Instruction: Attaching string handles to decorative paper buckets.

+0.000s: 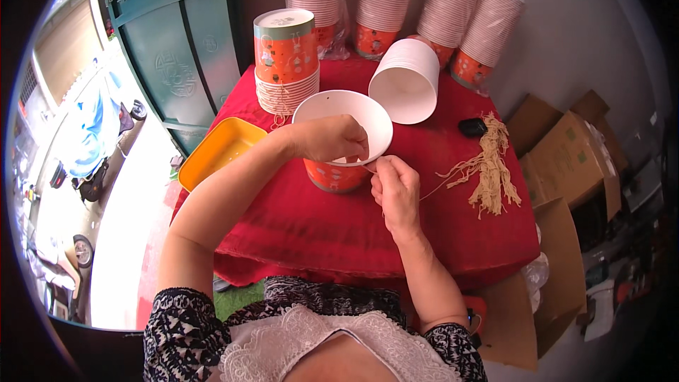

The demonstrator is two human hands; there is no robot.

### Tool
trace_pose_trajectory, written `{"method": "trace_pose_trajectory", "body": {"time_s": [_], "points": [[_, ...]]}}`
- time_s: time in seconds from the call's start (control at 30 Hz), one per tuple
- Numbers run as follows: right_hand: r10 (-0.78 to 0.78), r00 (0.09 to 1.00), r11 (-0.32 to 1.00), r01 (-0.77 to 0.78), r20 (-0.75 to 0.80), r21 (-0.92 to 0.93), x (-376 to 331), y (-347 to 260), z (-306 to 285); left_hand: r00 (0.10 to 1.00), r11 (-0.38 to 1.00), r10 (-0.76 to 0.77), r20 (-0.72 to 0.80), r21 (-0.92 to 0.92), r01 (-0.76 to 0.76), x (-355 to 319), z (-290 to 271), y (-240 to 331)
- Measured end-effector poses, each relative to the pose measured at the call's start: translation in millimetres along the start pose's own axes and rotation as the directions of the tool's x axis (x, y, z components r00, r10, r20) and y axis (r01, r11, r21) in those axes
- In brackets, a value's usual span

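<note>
An orange paper bucket point(336, 177) with a white inside stands upright on the red cloth in front of me. My left hand point(332, 139) reaches over its rim with the fingers curled down inside the near wall; what they hold is hidden. Just outside the same wall, my right hand point(395, 189) pinches a thin beige string point(431, 193), which trails off to the right. A bundle of beige strings point(496, 170) lies on the cloth at the right, beside a small black object point(472, 127).
Behind the left arm sit a yellow tray point(221, 152) and an upside-down stack of orange buckets point(286, 56) with strings hanging. White nested buckets point(404, 81) lie on their side. Tall wrapped stacks point(453, 3) line the wall. Cardboard boxes point(566, 163) stand right of the table point(453, 240).
</note>
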State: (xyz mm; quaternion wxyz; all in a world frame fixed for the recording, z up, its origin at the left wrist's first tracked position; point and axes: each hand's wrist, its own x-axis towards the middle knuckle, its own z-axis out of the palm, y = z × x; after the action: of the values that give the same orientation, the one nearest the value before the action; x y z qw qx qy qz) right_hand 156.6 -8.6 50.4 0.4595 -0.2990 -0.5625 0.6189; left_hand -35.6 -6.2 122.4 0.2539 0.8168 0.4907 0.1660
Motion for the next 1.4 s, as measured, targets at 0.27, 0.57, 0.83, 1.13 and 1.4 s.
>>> {"method": "trace_pose_trajectory", "body": {"time_s": [0.27, 0.57, 0.83, 1.13, 1.4], "points": [[-0.131, 0.99, 0.983, 0.123, -0.049, -0.135, -3.5, 21.1, 4.6, 0.997, 1.0, -0.004, 0.076, -0.016, 0.006, 2.7, -3.1, -3.9], [-0.244, 0.959, 0.963, 0.222, -0.143, -0.151, -0.9, 35.8, 11.5, 0.992, 0.991, 0.048, 0.116, 0.118, -0.062, 6.0, 1.6, -2.1], [0.136, 0.99, 0.988, -0.139, -0.047, -0.073, -0.6, -7.4, -1.9, 0.995, 0.991, 0.092, 0.049, 0.096, -0.096, 4.2, 6.0, -2.7], [0.232, 0.959, 0.946, -0.183, 0.162, -0.269, 35.1, -8.8, -18.2, 0.98, 0.941, 0.117, -0.162, 0.334, -0.057, -11.0, 20.5, 25.0], [0.146, 0.954, 0.957, -0.07, 0.261, -0.28, 83.8, 39.4, -29.6, 0.941, 0.807, -0.032, -0.336, 0.547, 0.223, 21.5, 65.3, -40.7]]}}
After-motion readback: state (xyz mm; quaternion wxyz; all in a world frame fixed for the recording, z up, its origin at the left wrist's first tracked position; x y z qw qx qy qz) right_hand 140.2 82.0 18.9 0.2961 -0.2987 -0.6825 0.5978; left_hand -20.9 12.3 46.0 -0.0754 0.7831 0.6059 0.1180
